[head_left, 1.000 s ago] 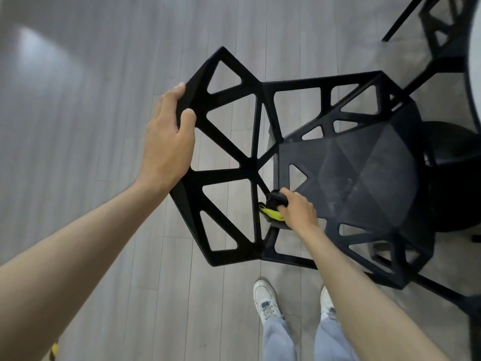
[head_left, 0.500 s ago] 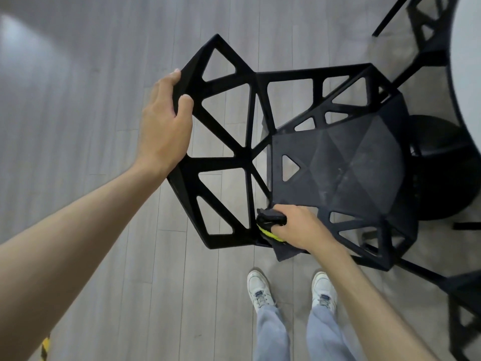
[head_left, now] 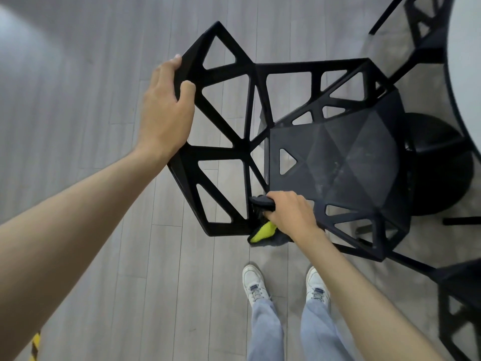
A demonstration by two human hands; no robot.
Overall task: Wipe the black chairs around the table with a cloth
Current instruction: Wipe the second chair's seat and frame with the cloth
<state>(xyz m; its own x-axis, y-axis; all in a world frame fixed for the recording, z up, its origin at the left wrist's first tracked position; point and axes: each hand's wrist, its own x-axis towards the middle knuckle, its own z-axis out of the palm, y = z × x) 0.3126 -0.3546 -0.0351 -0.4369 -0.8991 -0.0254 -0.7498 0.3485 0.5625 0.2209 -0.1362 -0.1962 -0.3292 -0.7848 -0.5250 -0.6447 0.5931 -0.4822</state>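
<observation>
A black chair (head_left: 335, 162) with a lattice of triangular openings stands in front of me, its backrest toward me and its dusty seat beyond. My left hand (head_left: 166, 110) grips the upper left edge of the backrest. My right hand (head_left: 291, 214) holds a dark grey and yellow-green cloth (head_left: 263, 227) bunched around a strut where the backrest meets the near seat edge. Part of the cloth hangs below my fingers.
A white round table (head_left: 466, 74) shows at the right edge, with its black round base (head_left: 440, 165) on the floor. Another black chair (head_left: 426, 29) stands at the top right and a third (head_left: 460, 303) at the lower right. My white shoes (head_left: 253, 285) stand on grey plank flooring.
My right hand slid the cloth down the strut toward the near bottom edge of the chair. My left hand kept its grip on the backrest.
</observation>
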